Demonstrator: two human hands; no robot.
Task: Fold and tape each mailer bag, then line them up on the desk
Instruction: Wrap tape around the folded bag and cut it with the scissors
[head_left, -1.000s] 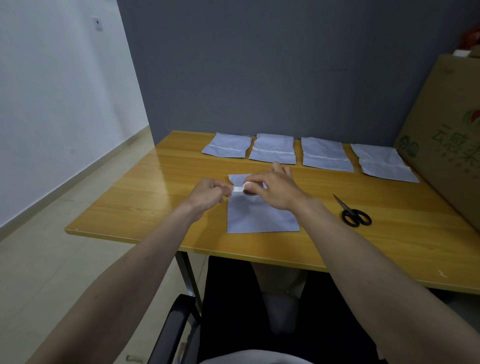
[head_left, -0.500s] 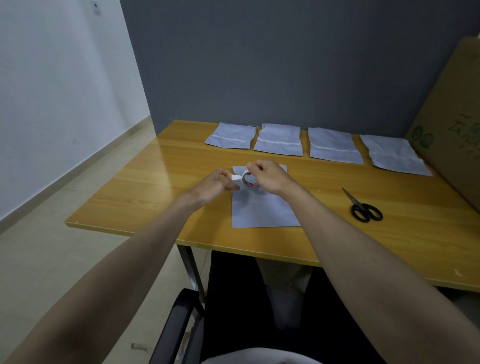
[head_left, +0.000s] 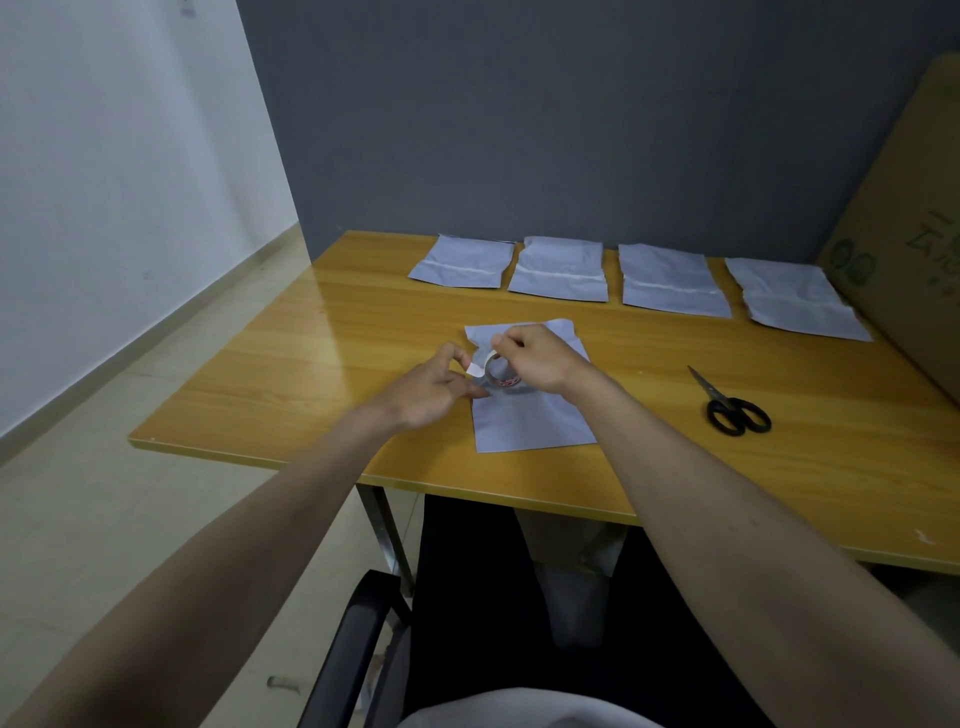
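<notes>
Both forearms extending forward, left hand (head_left: 434, 387) pinching with thumb and forefinger, right hand (head_left: 537, 358) gripping, fingers curled

Glossy wood-grain desk (head_left: 332, 332), matt grey mailer bag (head_left: 530, 421)

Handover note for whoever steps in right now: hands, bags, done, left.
Left hand: pinches the free tape end.
Right hand: grips the tape roll above the fifth mailer bag.
That bag lies near the desk's front edge, no tape strip visible on it.
Done: four taped bags in a row along the back.
Left: pull tape, cut with scissors at right, seal the fifth, add it to the row.
</notes>
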